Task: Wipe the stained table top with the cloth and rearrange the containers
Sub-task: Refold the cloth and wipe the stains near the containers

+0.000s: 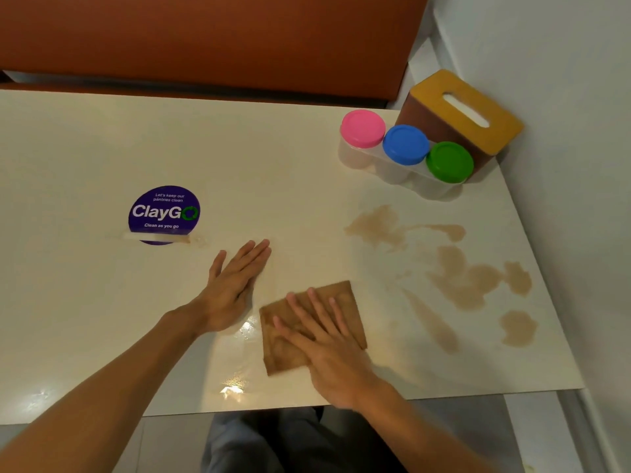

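A folded brown cloth [345,303] lies flat on the cream table top [102,302] near its front edge. My right hand [327,346] presses on the cloth with straight, spread fingers. My left hand [232,285] rests flat on the bare table just left of the cloth, fingers straight. Brown stains [467,281] spread over the table to the right of the cloth. Three clear containers stand in a row at the back right, with a pink lid [362,128], a blue lid [405,144] and a green lid [449,162].
A brown tissue box [464,110] with a yellow top stands behind the containers by the white wall. A round purple ClayGo sticker [164,209] is on the table at left. A wet sheen shows near the front edge. An orange seat back runs along the far side.
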`<action>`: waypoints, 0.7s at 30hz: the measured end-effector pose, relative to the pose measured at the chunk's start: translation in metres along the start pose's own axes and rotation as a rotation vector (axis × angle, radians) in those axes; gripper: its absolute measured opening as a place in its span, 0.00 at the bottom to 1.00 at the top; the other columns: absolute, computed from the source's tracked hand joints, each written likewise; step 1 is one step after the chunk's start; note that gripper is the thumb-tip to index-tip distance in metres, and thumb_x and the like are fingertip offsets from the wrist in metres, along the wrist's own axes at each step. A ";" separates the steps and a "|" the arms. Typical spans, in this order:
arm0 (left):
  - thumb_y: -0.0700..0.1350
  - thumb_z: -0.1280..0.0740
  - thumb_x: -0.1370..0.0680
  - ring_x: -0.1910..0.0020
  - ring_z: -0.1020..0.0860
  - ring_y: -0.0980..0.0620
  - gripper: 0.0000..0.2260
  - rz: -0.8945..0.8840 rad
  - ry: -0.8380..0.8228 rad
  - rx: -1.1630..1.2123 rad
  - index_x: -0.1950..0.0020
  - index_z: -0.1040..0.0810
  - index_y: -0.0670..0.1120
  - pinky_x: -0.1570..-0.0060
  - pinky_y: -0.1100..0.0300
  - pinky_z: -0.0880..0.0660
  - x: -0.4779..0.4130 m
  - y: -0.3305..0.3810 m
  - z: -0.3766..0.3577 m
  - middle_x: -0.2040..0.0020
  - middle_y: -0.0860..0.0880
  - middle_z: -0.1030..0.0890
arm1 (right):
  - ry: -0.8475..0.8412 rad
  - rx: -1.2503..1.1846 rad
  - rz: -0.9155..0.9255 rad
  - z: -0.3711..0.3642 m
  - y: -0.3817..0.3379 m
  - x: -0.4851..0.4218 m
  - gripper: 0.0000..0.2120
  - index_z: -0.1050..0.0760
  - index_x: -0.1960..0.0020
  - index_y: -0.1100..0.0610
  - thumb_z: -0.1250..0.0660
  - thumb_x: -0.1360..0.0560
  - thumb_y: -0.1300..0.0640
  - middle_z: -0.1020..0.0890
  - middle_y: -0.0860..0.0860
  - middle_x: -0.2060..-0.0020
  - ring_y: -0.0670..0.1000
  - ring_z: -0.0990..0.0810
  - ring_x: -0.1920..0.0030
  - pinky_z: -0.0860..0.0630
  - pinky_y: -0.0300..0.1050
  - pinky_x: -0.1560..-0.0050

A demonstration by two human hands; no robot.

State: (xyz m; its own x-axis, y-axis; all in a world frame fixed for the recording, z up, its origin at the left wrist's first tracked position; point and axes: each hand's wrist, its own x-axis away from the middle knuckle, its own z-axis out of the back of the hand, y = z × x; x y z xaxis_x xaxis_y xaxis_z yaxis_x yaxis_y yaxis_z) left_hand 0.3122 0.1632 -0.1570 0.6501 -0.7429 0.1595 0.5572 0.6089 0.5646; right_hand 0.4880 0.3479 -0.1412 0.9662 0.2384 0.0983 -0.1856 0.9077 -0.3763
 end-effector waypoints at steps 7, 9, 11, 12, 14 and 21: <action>0.43 0.56 0.22 0.24 0.57 0.63 0.27 0.021 0.000 0.047 0.21 0.48 0.52 0.28 0.55 0.68 0.001 0.002 0.001 0.22 0.60 0.51 | -0.195 0.199 0.271 0.028 0.064 0.031 0.35 0.52 0.22 0.39 0.42 0.23 0.60 0.56 0.46 0.21 0.54 0.61 0.22 0.62 0.56 0.24; 0.43 0.56 0.22 0.23 0.57 0.62 0.27 0.017 -0.008 0.052 0.21 0.48 0.51 0.28 0.54 0.68 0.000 0.002 0.002 0.22 0.59 0.52 | -0.136 0.182 0.155 0.030 0.069 0.012 0.36 0.52 0.23 0.39 0.42 0.24 0.61 0.56 0.47 0.21 0.54 0.62 0.22 0.62 0.57 0.24; 0.40 0.55 0.20 0.23 0.58 0.60 0.26 0.012 -0.030 0.066 0.21 0.49 0.50 0.28 0.52 0.68 0.001 0.002 0.004 0.22 0.58 0.53 | -0.036 0.154 -0.050 0.020 0.052 -0.011 0.37 0.53 0.22 0.40 0.40 0.24 0.60 0.56 0.49 0.21 0.56 0.63 0.22 0.60 0.60 0.24; 0.37 0.53 0.19 0.23 0.58 0.59 0.25 0.011 -0.044 0.085 0.21 0.49 0.50 0.27 0.52 0.68 0.001 0.002 0.005 0.22 0.58 0.53 | 0.016 0.139 -0.161 0.012 0.038 -0.021 0.38 0.54 0.22 0.41 0.38 0.24 0.60 0.56 0.50 0.21 0.57 0.63 0.22 0.59 0.62 0.24; 0.33 0.52 0.18 0.23 0.57 0.59 0.26 0.014 -0.062 0.140 0.21 0.48 0.49 0.27 0.52 0.68 0.001 0.001 0.010 0.22 0.57 0.52 | 0.105 0.077 -0.306 -0.003 0.005 -0.036 0.39 0.54 0.22 0.42 0.38 0.25 0.60 0.56 0.53 0.21 0.61 0.62 0.23 0.59 0.65 0.25; 0.31 0.53 0.19 0.23 0.54 0.60 0.26 0.048 -0.088 0.322 0.22 0.43 0.48 0.27 0.56 0.67 -0.001 -0.003 0.020 0.22 0.56 0.48 | 0.072 -0.033 -0.151 -0.029 -0.070 -0.021 0.44 0.55 0.22 0.42 0.32 0.27 0.57 0.59 0.52 0.21 0.60 0.64 0.23 0.64 0.63 0.27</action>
State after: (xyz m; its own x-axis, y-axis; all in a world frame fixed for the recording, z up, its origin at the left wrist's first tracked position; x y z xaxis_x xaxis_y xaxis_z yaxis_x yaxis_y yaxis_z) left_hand 0.2993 0.1570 -0.1426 0.6167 -0.7453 0.2535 0.3263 0.5351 0.7792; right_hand 0.4859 0.2694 -0.1439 0.9932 0.0736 0.0907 -0.0323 0.9193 -0.3923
